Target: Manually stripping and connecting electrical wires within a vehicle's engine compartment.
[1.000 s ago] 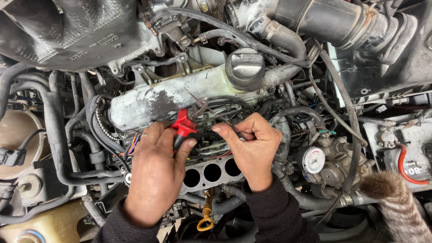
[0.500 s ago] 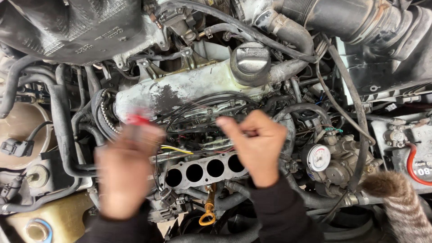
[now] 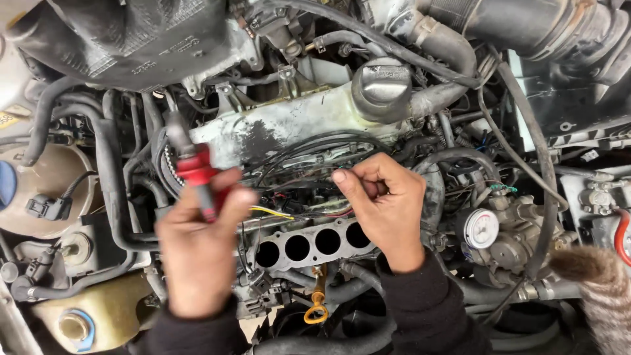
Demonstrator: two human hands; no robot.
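Observation:
I look down into a car engine bay. My left hand [image 3: 197,253] grips a red-handled tool [image 3: 196,172] whose grey tip points up and to the left, near the black hoses. My right hand [image 3: 384,197] is closed, thumb and fingertips pinching at thin black wires [image 3: 309,148] above the intake flange with its row of round ports [image 3: 312,243]. The pale, stained valve cover [image 3: 289,121] lies just beyond both hands. Whether the right fingers actually hold a wire is hard to tell.
A round oil filler cap [image 3: 381,85] sits on the cover. A yellow dipstick loop [image 3: 317,314] hangs below the ports. A coolant tank [image 3: 46,177] and yellowish reservoir [image 3: 112,315] are at the left, a white gauge-like part [image 3: 478,227] and a fur trim [image 3: 595,289] at the right.
My left hand has pulled away from my right, moving left and up with the red-handled tool. My right hand has stayed at the wires over the ports.

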